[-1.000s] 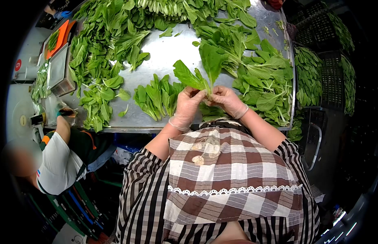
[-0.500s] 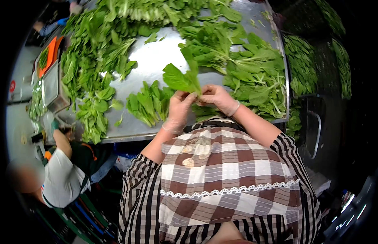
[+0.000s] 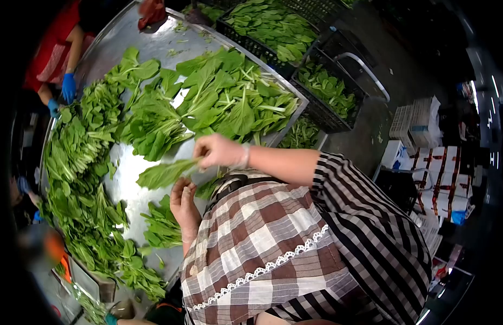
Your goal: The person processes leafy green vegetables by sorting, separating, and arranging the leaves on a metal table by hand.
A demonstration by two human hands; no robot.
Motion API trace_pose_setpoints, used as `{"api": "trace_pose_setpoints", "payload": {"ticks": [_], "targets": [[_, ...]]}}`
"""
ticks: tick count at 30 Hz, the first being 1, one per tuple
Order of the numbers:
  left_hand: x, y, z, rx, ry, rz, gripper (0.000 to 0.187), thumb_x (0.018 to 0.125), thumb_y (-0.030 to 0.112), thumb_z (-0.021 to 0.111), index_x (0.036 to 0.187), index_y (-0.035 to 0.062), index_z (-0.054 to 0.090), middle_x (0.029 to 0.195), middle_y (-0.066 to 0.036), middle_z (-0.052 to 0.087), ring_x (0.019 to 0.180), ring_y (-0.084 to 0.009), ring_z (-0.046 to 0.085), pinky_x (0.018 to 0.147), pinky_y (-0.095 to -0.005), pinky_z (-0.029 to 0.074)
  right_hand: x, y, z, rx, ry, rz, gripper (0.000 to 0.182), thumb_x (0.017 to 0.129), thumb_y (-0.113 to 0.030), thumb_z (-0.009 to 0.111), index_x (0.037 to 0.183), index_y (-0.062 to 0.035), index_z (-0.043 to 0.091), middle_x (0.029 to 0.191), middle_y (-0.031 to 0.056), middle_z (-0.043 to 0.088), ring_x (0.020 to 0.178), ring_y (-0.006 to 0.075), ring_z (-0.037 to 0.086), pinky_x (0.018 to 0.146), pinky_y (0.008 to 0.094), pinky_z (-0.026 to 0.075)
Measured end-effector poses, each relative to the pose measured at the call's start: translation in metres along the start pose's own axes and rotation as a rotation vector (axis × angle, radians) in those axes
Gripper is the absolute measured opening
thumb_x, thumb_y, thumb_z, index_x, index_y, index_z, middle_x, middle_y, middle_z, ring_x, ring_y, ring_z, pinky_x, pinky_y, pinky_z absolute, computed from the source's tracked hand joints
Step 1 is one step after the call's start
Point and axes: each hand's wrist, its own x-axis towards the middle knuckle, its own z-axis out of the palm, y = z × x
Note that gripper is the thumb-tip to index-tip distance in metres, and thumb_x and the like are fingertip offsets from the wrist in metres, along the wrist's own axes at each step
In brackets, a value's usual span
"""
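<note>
My right hand (image 3: 218, 151), in a thin clear glove, pinches the stem end of a leafy green (image 3: 167, 173), whose blade points left. Just below it is my left hand (image 3: 184, 203), also gloved, its fingers loosely curled and slightly apart near the leaf's lower edge. Whether the fingertips touch the leaf is not clear. A small bunch of greens (image 3: 162, 225) lies on the metal table (image 3: 133, 187) left of my left hand. Beyond my right hand spreads a large heap of leafy greens (image 3: 238, 103).
A long pile of greens (image 3: 78, 179) runs along the table's far left. Black crates (image 3: 330, 103) of greens stand past the table edge. A person in red with blue gloves (image 3: 68, 88) works at upper left. White boxes (image 3: 438, 173) are stacked at right.
The view has turned toward the right, bringing crates and boxes into sight. Both hands were together at the green's base; now the right grips its stem end and the left is lower, apart from the right.
</note>
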Motion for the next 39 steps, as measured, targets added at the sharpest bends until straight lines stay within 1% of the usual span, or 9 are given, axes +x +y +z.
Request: {"api": "trace_pose_setpoints", "payload": {"ticks": [7, 9, 11, 13, 18, 21, 28, 31, 39], "targets": [[0.004, -0.007, -0.011, 0.271, -0.056, -0.17, 0.024, 0.092, 0.008, 0.064, 0.115, 0.0, 0.064, 0.109, -0.008, 0.066, 0.098, -0.0157, 0.062, 0.089, -0.0296, 0.049, -0.104, -0.063, -0.161, -0.19, 0.809, 0.033, 0.021, 0.079, -0.003, 0.072, 0.097, -0.0036, 0.062, 0.087, 0.0053, 0.066, 0.08, 0.0142, 0.064, 0.074, 0.0259, 0.052], [0.005, -0.023, -0.029, 0.397, -0.101, -0.193, 0.024, 0.092, 0.009, 0.065, 0.115, 0.0003, 0.064, 0.108, -0.008, 0.067, 0.098, -0.0155, 0.062, 0.089, -0.0291, 0.049, -0.146, -0.021, -0.247, 0.02, 0.871, -0.114, 0.034, 0.082, -0.01, 0.072, 0.112, -0.0009, 0.06, 0.107, 0.0106, 0.067, 0.099, 0.0177, 0.064, 0.086, 0.0291, 0.051], [0.0, -0.03, -0.036, 0.619, -0.081, -0.123, 0.027, 0.092, 0.012, 0.067, 0.116, 0.0003, 0.063, 0.103, -0.005, 0.068, 0.089, -0.0129, 0.062, 0.082, -0.0265, 0.05, -0.187, 0.007, -0.305, -0.288, 1.182, 0.142, 0.056, 0.081, -0.01, 0.072, 0.132, 0.0001, 0.054, 0.126, 0.0157, 0.061, 0.112, 0.0219, 0.058, 0.093, 0.0363, 0.048], [-0.008, -0.028, -0.036, 0.773, -0.023, -0.072, 0.027, 0.089, 0.013, 0.069, 0.113, -0.0003, 0.064, 0.098, -0.005, 0.067, 0.085, -0.0119, 0.061, 0.077, -0.0258, 0.05, -0.195, 0.021, -0.313, -0.398, 1.3, 0.167, 0.054, 0.084, -0.01, 0.07, 0.133, 0.0012, 0.052, 0.123, 0.0142, 0.063, 0.104, 0.0199, 0.061, 0.087, 0.0335, 0.05], [-0.01, -0.041, -0.048, 0.802, 0.098, -0.059, 0.03, 0.088, 0.017, 0.07, 0.111, -0.0019, 0.064, 0.096, -0.008, 0.067, 0.084, -0.0146, 0.063, 0.077, -0.0289, 0.051, -0.094, 0.003, -0.177, -0.5, 0.89, -0.189, 0.027, 0.093, -0.011, 0.066, 0.117, 0.0005, 0.065, 0.101, 0.007, 0.068, 0.083, 0.0095, 0.06, 0.073, 0.0225, 0.049], [0.001, -0.047, -0.038, 0.567, 0.045, -0.201, 0.038, 0.089, 0.019, 0.069, 0.119, -0.0026, 0.061, 0.106, -0.011, 0.068, 0.093, -0.0174, 0.064, 0.083, -0.0309, 0.052, -0.018, -0.004, -0.077, -0.597, 0.487, -0.289, 0.021, 0.088, -0.009, 0.065, 0.108, -0.0068, 0.071, 0.099, 0.0107, 0.072, 0.081, 0.0191, 0.067, 0.073, 0.0304, 0.055], [0.004, -0.024, -0.015, 0.306, -0.022, -0.272, 0.04, 0.091, 0.019, 0.067, 0.124, -0.0023, 0.059, 0.105, -0.007, 0.065, 0.094, -0.0146, 0.06, 0.085, -0.0281, 0.049, 0.092, 0.035, -0.001, -1.491, 0.141, -0.337, 0.016, 0.076, -0.024, 0.071, 0.085, -0.0102, 0.071, 0.081, 0.0107, 0.068, 0.073, 0.0304, 0.067, 0.066, 0.0439, 0.051], [0.001, -0.024, -0.024, 0.233, 0.096, -0.283, 0.032, 0.091, 0.016, 0.066, 0.118, -0.0008, 0.061, 0.096, -0.003, 0.064, 0.082, -0.01, 0.057, 0.074, -0.0242, 0.047, 0.096, 0.047, 0.0, -1.451, 0.093, -0.28, 0.023, 0.077, -0.025, 0.073, 0.094, -0.0107, 0.071, 0.083, 0.0106, 0.069, 0.071, 0.029, 0.065, 0.065, 0.0407, 0.051], [-0.006, 0.003, -0.014, -0.035, 0.091, -0.317, 0.028, 0.091, 0.016, 0.067, 0.115, 0.0031, 0.062, 0.095, -0.001, 0.065, 0.082, -0.0086, 0.057, 0.074, -0.0224, 0.045, 0.043, 0.01, 0.019, -0.164, -0.31, 0.395, 0.02, 0.093, -0.021, 0.065, 0.097, -0.0007, 0.066, 0.079, 0.0004, 0.064, 0.067, 0.007, 0.055, 0.06, 0.0208, 0.044]]}}
